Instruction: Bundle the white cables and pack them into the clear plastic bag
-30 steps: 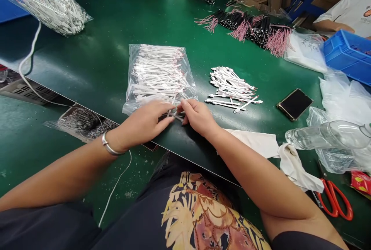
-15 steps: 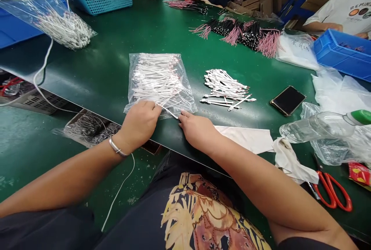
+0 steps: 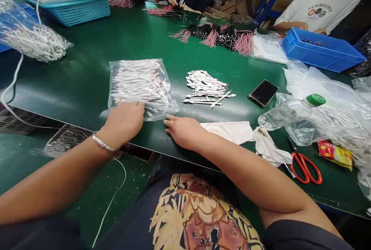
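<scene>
A clear plastic bag (image 3: 139, 82) full of thin white cable pieces lies on the green table (image 3: 87, 72) in front of me. My left hand (image 3: 123, 121), with a metal bracelet on the wrist, sits at the bag's near edge. Its fingers are curled onto the plastic, and their tips are hidden. My right hand (image 3: 183, 130) lies flat on the table just right of the bag's near corner. Its fingers are stretched out towards the left and hold nothing. A loose pile of the same white pieces (image 3: 205, 87) lies right of the bag.
A phone (image 3: 263, 92), a lying plastic bottle (image 3: 290, 113), a white cloth (image 3: 232, 131) and red scissors (image 3: 307, 167) are on my right. Black and pink wire bundles (image 3: 220, 35), a blue bin (image 3: 319, 49) and a teal basket (image 3: 75, 10) stand farther back. Two people work across the table.
The single white piece held between my hands is no longer in sight. My left hand has settled on the bag's near edge and my right hand has flattened on the table. The view tilted up.
</scene>
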{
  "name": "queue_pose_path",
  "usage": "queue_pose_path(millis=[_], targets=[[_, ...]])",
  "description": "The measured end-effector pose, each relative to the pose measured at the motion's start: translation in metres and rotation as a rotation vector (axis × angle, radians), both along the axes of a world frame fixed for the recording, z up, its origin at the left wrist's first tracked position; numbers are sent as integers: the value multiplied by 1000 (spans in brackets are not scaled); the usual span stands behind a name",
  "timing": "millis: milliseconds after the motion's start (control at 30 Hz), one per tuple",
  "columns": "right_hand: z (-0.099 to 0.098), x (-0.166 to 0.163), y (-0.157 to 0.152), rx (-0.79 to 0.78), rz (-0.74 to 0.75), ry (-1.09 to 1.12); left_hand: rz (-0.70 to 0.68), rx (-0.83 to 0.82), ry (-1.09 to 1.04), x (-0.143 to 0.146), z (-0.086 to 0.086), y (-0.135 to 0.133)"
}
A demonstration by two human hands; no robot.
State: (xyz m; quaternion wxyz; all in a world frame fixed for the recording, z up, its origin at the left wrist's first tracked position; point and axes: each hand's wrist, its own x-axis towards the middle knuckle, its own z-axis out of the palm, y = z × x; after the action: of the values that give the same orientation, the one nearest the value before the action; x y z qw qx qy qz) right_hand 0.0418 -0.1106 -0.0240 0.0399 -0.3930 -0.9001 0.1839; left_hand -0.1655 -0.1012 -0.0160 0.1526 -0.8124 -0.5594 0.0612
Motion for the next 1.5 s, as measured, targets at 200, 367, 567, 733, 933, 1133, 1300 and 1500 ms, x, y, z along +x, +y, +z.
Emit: queue_pose_path(millis=[200, 367, 567, 733, 933, 1133, 1300, 1500], targets=[[8, 63, -7, 45, -145, 29, -305, -146, -183, 50, 37, -9], [-9, 95, -10, 114, -261, 150, -427, -141, -71, 112, 50, 91], [-25, 100, -10, 137, -263, 326, -268, -448, -89, 193, 41, 198], [-23, 109, -6, 74, -206, 367, -195, -604, -2, 229, 43, 217], [-22, 117, -4, 42, -174, 392, -101, -526, 106, 233, 44, 214], [-21, 116, -5, 29, -184, 370, -115, -543, 16, 220, 56, 207], [-20, 116, -3, 20, -211, 390, -142, -500, -61, 210, 58, 209], [-19, 118, 0, -14, -232, 450, -194, -596, -78, 206, 53, 213]])
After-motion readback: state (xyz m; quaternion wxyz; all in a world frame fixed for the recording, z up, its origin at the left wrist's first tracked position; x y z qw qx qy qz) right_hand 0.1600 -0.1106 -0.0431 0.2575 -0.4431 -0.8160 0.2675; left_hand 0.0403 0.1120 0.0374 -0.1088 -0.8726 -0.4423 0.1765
